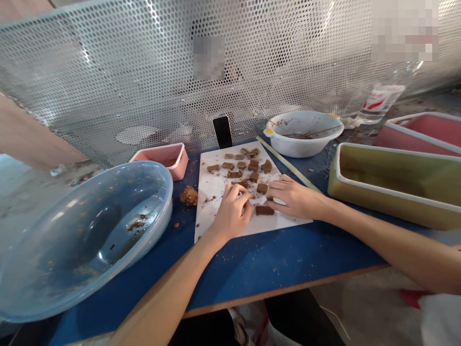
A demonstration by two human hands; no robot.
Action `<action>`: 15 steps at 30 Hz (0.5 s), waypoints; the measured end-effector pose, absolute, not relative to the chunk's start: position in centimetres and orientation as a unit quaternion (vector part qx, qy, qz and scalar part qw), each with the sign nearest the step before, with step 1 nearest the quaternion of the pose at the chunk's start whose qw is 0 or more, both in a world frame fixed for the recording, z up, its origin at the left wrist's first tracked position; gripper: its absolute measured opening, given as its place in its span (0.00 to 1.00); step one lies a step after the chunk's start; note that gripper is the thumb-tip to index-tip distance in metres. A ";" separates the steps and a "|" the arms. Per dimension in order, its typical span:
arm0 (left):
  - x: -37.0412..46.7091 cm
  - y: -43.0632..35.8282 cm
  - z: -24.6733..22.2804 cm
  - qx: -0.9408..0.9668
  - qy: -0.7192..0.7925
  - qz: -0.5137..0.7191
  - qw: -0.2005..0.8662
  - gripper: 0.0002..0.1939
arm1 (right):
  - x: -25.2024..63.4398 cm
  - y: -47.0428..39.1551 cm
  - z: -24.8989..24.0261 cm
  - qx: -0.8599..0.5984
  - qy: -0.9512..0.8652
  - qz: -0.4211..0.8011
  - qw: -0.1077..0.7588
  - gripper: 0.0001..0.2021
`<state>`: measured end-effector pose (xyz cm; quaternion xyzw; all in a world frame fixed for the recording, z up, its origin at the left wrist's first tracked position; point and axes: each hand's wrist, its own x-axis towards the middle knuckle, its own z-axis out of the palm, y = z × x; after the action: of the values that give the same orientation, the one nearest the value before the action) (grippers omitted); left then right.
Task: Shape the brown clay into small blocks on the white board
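Observation:
A white sheet [212, 218] lies on the blue table, bearing several small moulded brown pieces that look like clay, among crumbs. My left hand [236, 209] is over the sheet's lower middle, fingers curled and fingertips close together by some brown crumbs; whatever they pinch is hidden. From the right, my right hand [293, 197] rests low on the sheet, thumb and fingers apart. Its fingertips are beside a small brown block [262, 188], and I cannot tell whether they touch it. Just below lies a darker rectangular block [264, 210]. Farther up are a curved piece [266, 166] and flatter ones.
A large blue basin [163, 192] stands left, beside a brown lump [188, 196] and a pink box [178, 168]. Behind the sheet a phone [222, 132] leans on perforated metal. Rightward are a pale stick [288, 164], a white bowl [298, 146], a green planter [382, 199] and a bottle [380, 103].

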<state>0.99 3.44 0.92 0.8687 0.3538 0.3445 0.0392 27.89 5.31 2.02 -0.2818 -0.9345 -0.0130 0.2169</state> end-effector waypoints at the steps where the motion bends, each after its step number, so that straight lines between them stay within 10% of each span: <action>1: 1.0 3.4 1.0 0.868 0.354 0.345 0.039 0.15 | 27.9 5.4 1.9 -0.286 -0.931 -0.019 0.228 0.13; 15: 0.9 3.5 0.8 0.865 0.359 0.348 0.044 0.15 | 27.8 5.3 1.7 -0.272 -0.916 -0.012 0.295 0.11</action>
<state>0.89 3.51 0.81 0.8647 0.3593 0.3482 0.0443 27.77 5.30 1.72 -0.2725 -0.9156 -0.0124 0.2954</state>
